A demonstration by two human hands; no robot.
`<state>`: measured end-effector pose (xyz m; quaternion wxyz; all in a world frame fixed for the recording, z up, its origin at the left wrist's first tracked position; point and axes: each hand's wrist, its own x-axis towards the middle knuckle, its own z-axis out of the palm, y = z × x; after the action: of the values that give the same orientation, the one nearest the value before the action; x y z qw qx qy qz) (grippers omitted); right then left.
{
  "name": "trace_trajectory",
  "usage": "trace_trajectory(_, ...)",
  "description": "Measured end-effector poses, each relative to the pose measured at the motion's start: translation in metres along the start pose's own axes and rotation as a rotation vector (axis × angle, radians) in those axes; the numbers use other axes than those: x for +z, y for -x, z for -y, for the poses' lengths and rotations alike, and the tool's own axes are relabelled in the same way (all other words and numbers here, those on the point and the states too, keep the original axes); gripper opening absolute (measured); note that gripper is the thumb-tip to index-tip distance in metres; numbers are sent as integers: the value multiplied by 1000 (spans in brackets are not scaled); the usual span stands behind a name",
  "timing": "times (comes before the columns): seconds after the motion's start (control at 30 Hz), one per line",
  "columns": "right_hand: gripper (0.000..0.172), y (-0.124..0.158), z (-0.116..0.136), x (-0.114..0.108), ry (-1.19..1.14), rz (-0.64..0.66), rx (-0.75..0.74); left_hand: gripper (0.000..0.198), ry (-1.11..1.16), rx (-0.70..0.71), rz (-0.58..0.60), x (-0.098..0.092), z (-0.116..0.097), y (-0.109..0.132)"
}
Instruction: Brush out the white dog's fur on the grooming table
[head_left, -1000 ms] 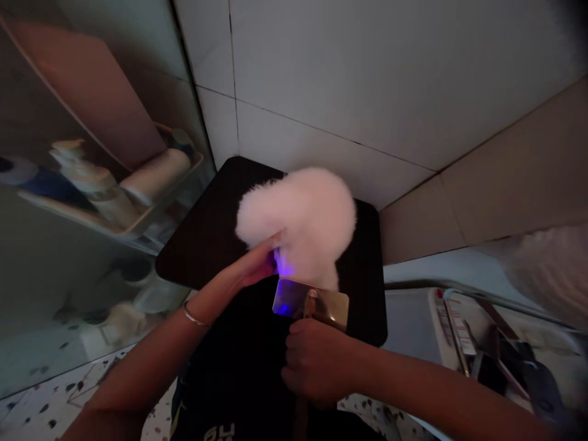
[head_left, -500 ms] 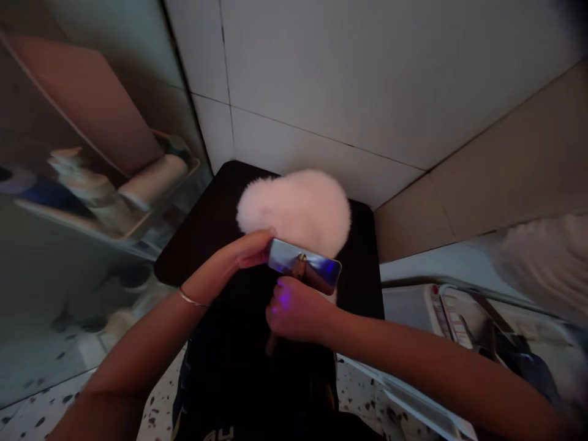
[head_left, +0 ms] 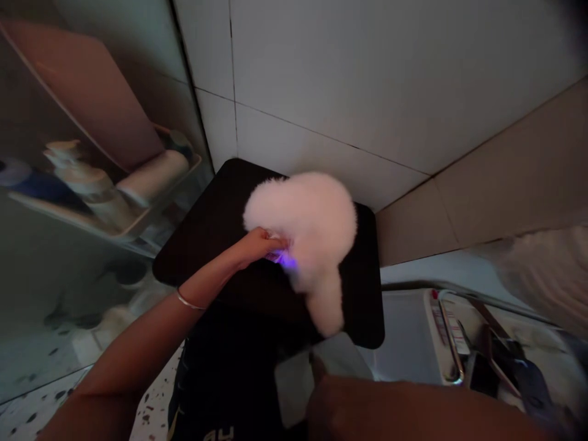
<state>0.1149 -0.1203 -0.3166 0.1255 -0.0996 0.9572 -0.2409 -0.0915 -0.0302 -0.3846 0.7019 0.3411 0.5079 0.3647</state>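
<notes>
Head cam only, looks fwd & down from just behind & above L hand (head_left: 257, 248) & R hand (head_left: 367, 407), close up; tiled wall (head_left: 349, 79) past them.

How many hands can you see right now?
2: the left hand on the fluffy white dog, and the right hand, blurred, at the bottom edge of the view.

Pet grooming room, fluffy dog (head_left: 312, 226), black table (head_left: 193, 269)

The animal (head_left: 305, 233) is on the counter (head_left: 202, 257) — left hand (head_left: 257, 248) at its left side, right hand (head_left: 367, 410) nearer, off the counter's front edge — a tray (head_left: 441, 343) to the right, a wall (head_left: 331, 79) behind.
</notes>
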Motion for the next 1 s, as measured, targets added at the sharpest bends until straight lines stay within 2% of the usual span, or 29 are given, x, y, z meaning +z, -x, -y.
trace_trajectory(0.07, 23, -11, -9, -13, 23, -32, 39, 30, 4, 29, 11, 3, 5, -2)
trace_trajectory(0.13, 12, -25, -31, -25, 109, -115, 113, 23, -1, 111, -22, 10, 17, -4)
trace_trajectory(0.23, 13, -40, -66, -35, 266, -153, 239, 14, 42, 232, -195, 16, 45, 0)
trace_trajectory(0.27, 13, -42, -73, -34, 289, -114, 255, 14, 86, 229, -197, 15, 54, 3)
trace_trajectory(0.3, 14, -42, -77, -33, 289, -57, 249, 13, 119, 220, -145, 11, 61, 7)
trace_trajectory(0.33, 15, -40, -78, -30, 279, 6, 231, 12, 143, 192, -45, 6, 65, 11)
trace_trajectory(0.37, 17, -36, -75, -27, 270, 57, 209, 20, 186, 155, 67, -1, 66, 16)
trace_trajectory(0.43, 21, -28, -66, -23, 259, 121, 163, 48, 325, 100, 226, -15, 59, 24)
trace_trajectory(0.47, 22, -25, -61, -22, 255, 138, 145, 50, 398, 96, 262, -19, 52, 26)
trace_trajectory(0.5, 23, -23, -56, -22, 249, 151, 128, 44, 460, 94, 274, -21, 45, 27)
trace_trajectory(0.57, 23, -21, -49, -24, 223, 158, 103, 25, 498, 27, 222, -17, 30, 23)
trace_trajectory(0.67, 25, -20, -44, -26, 172, 149, 71, 21, 457, -90, 128, 7, 16, 12)
trace_trajectory(0.8, 21, -14, -29, -17, 32, 159, 21, 15, 410, -149, 135, 29, 16, -3)
trace_trajectory(0.9, 9, -9, -9, -7, -74, 200, -33, 24, 355, -135, 120, 29, 17, -10)
trace_trajectory(0.93, 8, -9, -5, -5, -50, 170, -23, 27, 331, -131, 131, 27, 17, -12)
trace_trajectory(1.0, 12, -12, -4, -5, 75, 23, 36, 28, 274, -134, 169, 22, 13, -12)
